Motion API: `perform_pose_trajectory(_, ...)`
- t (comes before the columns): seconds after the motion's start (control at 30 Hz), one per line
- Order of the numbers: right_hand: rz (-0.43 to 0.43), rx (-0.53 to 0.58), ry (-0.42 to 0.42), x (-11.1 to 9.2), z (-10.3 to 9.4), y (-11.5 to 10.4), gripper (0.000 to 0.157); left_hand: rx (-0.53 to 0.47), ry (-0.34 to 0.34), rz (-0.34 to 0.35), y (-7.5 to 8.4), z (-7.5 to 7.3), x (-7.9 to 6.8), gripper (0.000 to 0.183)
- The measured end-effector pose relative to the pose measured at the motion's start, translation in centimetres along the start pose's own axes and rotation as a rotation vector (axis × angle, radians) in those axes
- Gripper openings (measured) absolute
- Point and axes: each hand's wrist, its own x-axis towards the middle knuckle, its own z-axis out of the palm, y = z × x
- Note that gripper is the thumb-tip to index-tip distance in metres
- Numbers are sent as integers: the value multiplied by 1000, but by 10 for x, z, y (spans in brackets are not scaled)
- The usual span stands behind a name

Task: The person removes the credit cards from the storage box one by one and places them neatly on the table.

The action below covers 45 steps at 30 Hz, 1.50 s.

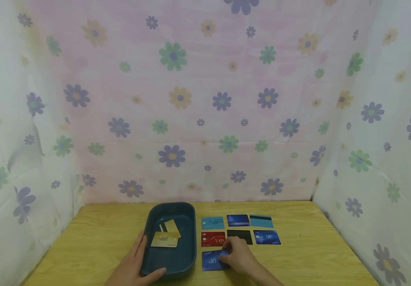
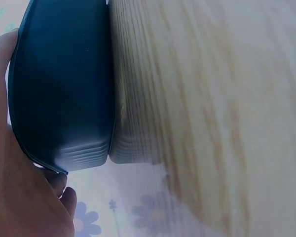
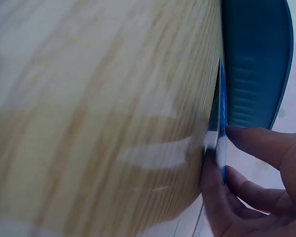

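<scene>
Left hand (image 1: 132,262) grips tray (image 1: 186,242), right hand (image 1: 241,256) pinches card (image 1: 210,260). It seems light, stiff, slick; best held by its edge

Left hand (image 1: 133,261) spread wide, right hand (image 1: 240,255) pinching (both bare)

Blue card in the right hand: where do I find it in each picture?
Head: the blue card is low, near the middle, its right end pinched by the right hand.
Left wrist: not in this picture.
Right wrist: the blue card is a thin edge-on strip, right of centre, between the fingers.
Shared landmark: the dark blue tray.
</scene>
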Motion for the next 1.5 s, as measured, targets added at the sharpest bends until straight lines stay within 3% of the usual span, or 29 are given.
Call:
perform_pose_trajectory(0.6, 67, -54, -24, 3, 2, -6, 19, -14, -17, -21, -2, 0, 0, 115)
perform_pose_trajectory(1.5, 55, -55, -41, 5, 2, 0, 18, -20, -8, -21, -1, 1, 1, 116)
